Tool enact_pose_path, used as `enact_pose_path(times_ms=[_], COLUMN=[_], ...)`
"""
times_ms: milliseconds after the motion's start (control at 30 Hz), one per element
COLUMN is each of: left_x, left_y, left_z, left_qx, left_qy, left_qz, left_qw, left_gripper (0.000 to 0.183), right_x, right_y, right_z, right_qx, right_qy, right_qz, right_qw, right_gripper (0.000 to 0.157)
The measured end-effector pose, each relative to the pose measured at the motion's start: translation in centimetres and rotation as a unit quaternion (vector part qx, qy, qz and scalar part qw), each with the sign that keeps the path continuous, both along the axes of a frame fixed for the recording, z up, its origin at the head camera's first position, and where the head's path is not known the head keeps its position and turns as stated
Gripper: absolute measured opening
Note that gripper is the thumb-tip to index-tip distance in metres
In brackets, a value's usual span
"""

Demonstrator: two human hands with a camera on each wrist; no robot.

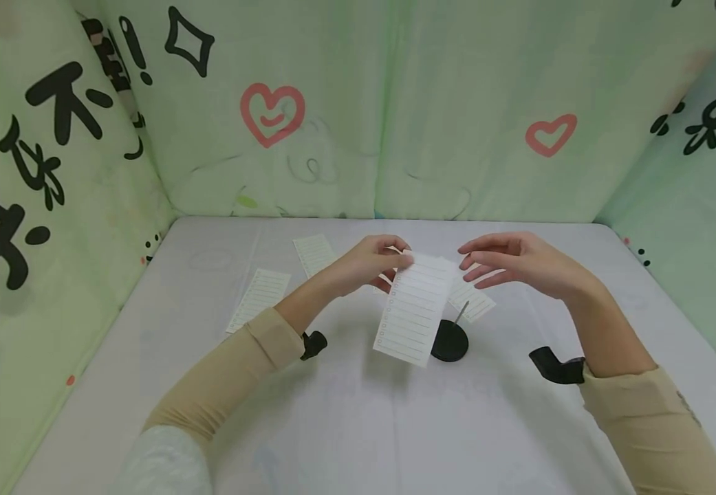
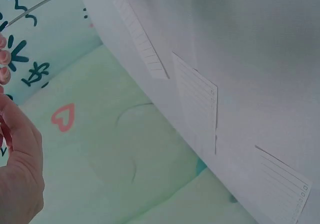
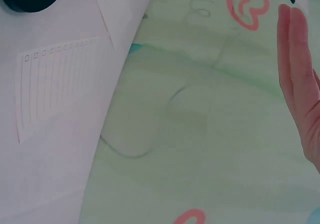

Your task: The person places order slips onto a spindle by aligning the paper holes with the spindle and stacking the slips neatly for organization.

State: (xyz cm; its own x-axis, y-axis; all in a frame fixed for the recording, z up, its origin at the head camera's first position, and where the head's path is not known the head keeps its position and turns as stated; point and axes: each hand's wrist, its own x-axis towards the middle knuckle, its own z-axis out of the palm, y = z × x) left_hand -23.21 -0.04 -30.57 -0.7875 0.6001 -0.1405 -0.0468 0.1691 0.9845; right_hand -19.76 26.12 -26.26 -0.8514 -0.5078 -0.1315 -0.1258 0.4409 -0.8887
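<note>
In the head view, my left hand [image 1: 366,267] pinches the top left corner of a white lined checklist sheet [image 1: 416,309], with the thumb on its front. The sheet hangs tilted above the table. To its right, my right hand [image 1: 512,261] is raised with loosely extended fingers close to the sheet's top right corner; I cannot tell whether they touch. A paper spike stands below, its round black base [image 1: 450,342] partly hidden by the sheet and its metal pin leaning right. In the right wrist view, the right fingers [image 3: 295,59] look straight.
More lined sheets lie on the white table: one at the left [image 1: 261,299], another farther back [image 1: 314,254], and one behind the spike [image 1: 472,299]. Pale green curtains [image 1: 333,179] with hearts and black lettering enclose the table's back and sides.
</note>
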Motion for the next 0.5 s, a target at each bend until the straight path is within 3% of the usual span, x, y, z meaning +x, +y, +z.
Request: enact_pose_path(times_ms=[233, 500], left_x=[0.1, 0.2], left_y=[0.6, 0.6], left_z=[0.6, 0.7], left_qx=[-0.006, -0.009], left_qy=[0.004, 0.008], left_qz=[-0.016, -0.016], left_qw=[0.9999, 0.9998], left_gripper=[0.015, 0.016], right_x=[-0.1, -0.3], right_y=[-2.1, -3.3], right_z=[0.5, 0.3], right_qx=[0.024, 0.064], right_qy=[-0.03, -0.031], right_qz=[-0.031, -0.053], right_qw=[0.999, 0.996], right_gripper=[0.04, 0.031])
